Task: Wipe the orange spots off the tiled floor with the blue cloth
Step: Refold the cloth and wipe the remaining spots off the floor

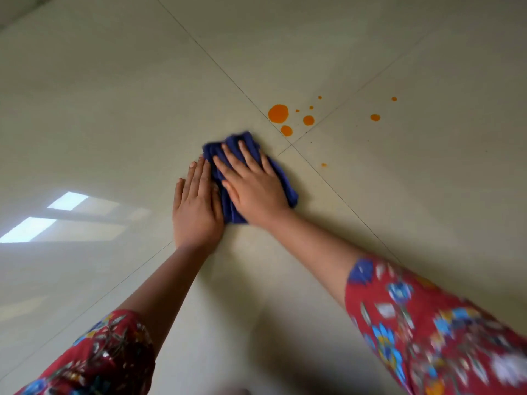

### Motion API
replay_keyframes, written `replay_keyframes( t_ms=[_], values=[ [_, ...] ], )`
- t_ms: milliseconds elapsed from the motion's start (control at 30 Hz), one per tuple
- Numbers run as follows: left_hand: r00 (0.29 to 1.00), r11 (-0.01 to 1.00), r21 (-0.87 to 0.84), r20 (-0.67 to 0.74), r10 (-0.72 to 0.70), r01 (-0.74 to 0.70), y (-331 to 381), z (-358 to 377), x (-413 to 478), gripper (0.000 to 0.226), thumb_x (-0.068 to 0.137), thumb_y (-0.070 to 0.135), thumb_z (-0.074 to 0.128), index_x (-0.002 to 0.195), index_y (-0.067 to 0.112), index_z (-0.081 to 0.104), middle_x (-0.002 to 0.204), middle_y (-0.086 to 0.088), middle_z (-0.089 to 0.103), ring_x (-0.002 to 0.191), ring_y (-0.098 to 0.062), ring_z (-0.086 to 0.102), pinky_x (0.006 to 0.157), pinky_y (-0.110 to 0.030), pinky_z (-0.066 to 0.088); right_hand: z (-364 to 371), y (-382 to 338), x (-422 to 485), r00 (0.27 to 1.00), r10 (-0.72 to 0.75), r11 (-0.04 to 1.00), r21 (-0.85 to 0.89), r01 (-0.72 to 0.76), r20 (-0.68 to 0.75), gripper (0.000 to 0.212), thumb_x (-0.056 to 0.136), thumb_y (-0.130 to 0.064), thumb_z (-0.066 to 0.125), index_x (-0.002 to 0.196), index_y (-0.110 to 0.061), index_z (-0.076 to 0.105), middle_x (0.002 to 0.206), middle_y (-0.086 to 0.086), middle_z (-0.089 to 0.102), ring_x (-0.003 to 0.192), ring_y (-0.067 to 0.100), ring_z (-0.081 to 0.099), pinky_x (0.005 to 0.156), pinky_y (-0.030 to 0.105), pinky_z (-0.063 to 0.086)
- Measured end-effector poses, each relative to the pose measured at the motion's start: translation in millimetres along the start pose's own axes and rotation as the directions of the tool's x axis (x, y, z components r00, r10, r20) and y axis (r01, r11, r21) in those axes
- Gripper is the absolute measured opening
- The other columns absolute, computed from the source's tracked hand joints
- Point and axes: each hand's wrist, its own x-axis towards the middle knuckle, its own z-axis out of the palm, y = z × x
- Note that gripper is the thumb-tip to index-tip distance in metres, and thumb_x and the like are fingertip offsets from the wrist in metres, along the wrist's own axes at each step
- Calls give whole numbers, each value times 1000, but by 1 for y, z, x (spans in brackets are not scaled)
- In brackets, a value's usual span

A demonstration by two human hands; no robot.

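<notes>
Near the middle of the frame, the blue cloth (212, 153) lies bunched flat on the tiled floor (114, 109), just left of where two grout lines (291, 145) cross. The right hand (253, 186) presses down on it with fingers straight and spread; its grip is open, palm pinning the cloth and not clutching it. The left hand (196, 212) lies flat beside it, also with an open grip, its thumb side against the cloth's left edge and most of the palm on bare tile.

The orange spots (278, 113) sit above and to the right of the cloth, close to its top corner but not touching it. The biggest blob is nearest; smaller drops trail off toward the right of the frame, and one small drop (323, 165) lies level with the cloth on its right. The cloth's long axis runs up the frame along the right hand's fingers, so the coming stroke probably needs a push up and rightward, led by the right hand, which is nearer.

Red floral sleeves (427, 323) cover both forearms at the bottom of the frame.
</notes>
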Motion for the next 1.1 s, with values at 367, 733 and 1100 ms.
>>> replay_keyframes(
  t_ms=[367,733,1100],
  values=[
    [1000,999,36,4,13,-13,4,-3,-1,56,98,25,25,154,20,21,161,5,17,149,-9,9,122,-35,10,-7,78,-23,936,327,943,-29,-333,-129,57,97,-38,22,149,-17,36,155,7,34,144,32,26,113,52,24],
    [991,994,-79,-103,-90,82,24,-12,39,49,86,27,40,133,17,47,139,-4,44,129,-28,36,110,-39,27,-10,97,68,876,470,882,44,-468,-104,51,99,-50,29,149,-42,27,160,-12,20,149,33,6,110,68,4],
    [997,998,-47,-63,-41,39,26,8,119,55,99,26,25,154,20,21,162,4,16,150,-14,7,121,-36,5,-14,96,171,999,29,998,48,-28,-24,47,102,-40,29,148,-37,33,158,-10,26,148,22,19,117,48,12]
  ],
)
